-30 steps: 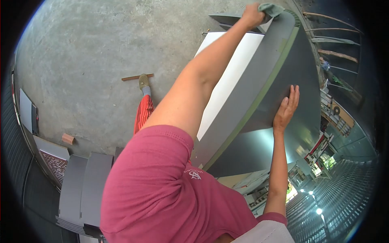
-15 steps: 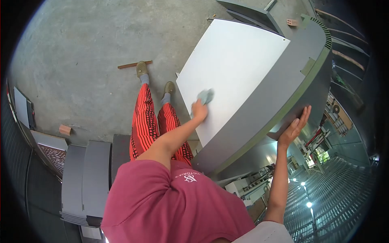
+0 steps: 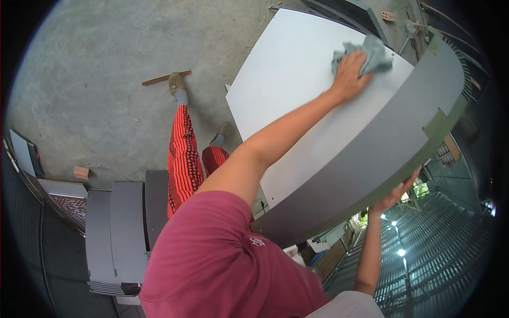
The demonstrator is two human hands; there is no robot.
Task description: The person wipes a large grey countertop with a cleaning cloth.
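My left hand (image 3: 351, 77) is closed on a crumpled grey-green cloth (image 3: 375, 55) and presses it against the white panel (image 3: 286, 69), near its far right corner. A long curved grey panel (image 3: 360, 153) runs along the white panel's right side, with strips of green tape (image 3: 436, 124) at its outer edge. My right hand (image 3: 395, 197) is at the outer side of this curved panel, fingers stretched out. The curved panel's edge partly hides that hand.
A thin wooden strip (image 3: 156, 80) lies by my foot on the concrete floor (image 3: 101, 69). Hollow bricks (image 3: 81, 173) (image 3: 388, 16) sit at left and upper right. Grey panels (image 3: 99, 228) stand at lower left; dark panels (image 3: 344, 13) lean beyond the white one.
My left hand has swept the cloth from the near left part of the white panel to its far right corner. The curved panel now hides more of my right hand.
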